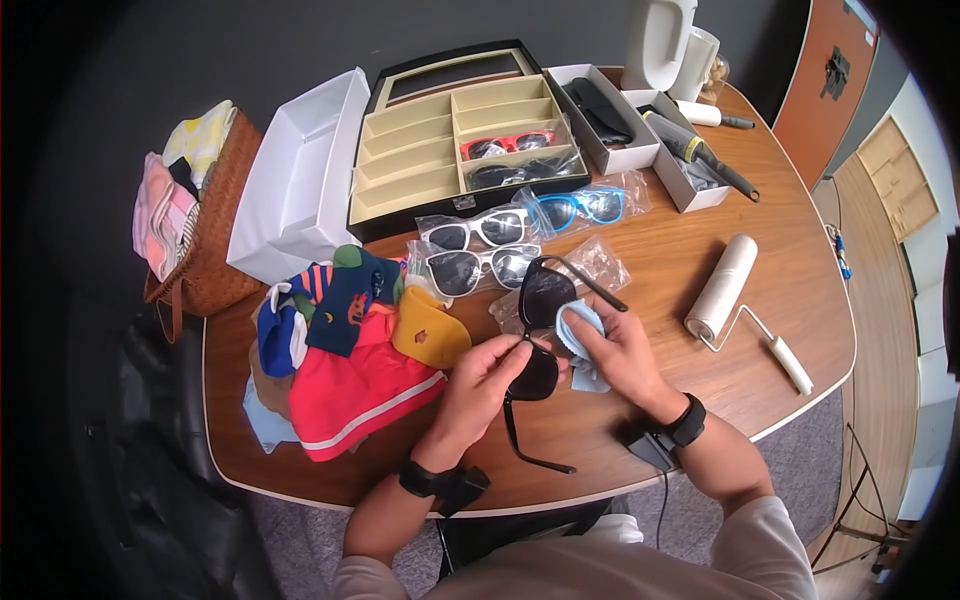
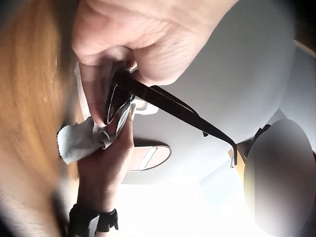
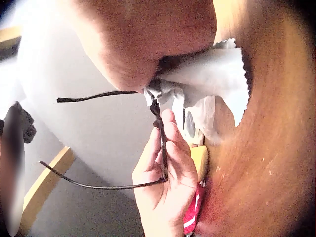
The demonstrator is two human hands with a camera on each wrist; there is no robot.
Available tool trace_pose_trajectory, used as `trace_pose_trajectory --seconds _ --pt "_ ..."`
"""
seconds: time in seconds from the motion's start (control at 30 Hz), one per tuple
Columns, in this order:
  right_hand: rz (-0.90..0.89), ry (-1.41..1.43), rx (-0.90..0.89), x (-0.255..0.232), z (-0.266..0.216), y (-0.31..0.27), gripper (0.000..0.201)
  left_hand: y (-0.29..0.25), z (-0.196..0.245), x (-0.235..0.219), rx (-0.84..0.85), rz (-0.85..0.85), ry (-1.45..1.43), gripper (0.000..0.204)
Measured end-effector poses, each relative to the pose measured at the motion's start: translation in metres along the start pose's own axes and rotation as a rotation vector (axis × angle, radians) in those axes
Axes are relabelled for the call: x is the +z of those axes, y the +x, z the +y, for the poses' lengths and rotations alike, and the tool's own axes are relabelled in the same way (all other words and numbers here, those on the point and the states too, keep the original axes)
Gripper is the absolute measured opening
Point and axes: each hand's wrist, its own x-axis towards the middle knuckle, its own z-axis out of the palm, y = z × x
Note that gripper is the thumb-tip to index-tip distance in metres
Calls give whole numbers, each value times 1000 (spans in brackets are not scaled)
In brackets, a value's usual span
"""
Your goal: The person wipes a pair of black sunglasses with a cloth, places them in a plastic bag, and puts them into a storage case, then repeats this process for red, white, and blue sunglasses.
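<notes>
A pair of black sunglasses (image 1: 541,300) is held over the table with both temples unfolded. My left hand (image 1: 476,392) pinches its near lens and rim between thumb and fingers. My right hand (image 1: 625,362) grips a light blue cleaning cloth (image 1: 588,374), folded over the edge of the far lens, thumb on top. In the right wrist view the cloth's (image 3: 217,79) zigzag edge hangs beside the fingers. The left wrist view shows a temple (image 2: 182,112) sticking out past the left hand (image 2: 143,39).
Bagged white sunglasses (image 1: 482,268) and blue sunglasses (image 1: 580,207) lie before an open display case (image 1: 405,200). Folded clothes (image 1: 370,385) lie at left, near a white box lid (image 1: 300,180) and wicker basket (image 1: 215,215). A lint roller (image 1: 725,285) lies at right, small boxes (image 1: 640,155) behind.
</notes>
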Motion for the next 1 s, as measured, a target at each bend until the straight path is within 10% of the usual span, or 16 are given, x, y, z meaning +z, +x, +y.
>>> trace_pose_trajectory --seconds 1.0 --pt "58 -130 -35 -1 -1 1 22 -2 2 3 -29 -32 161 18"
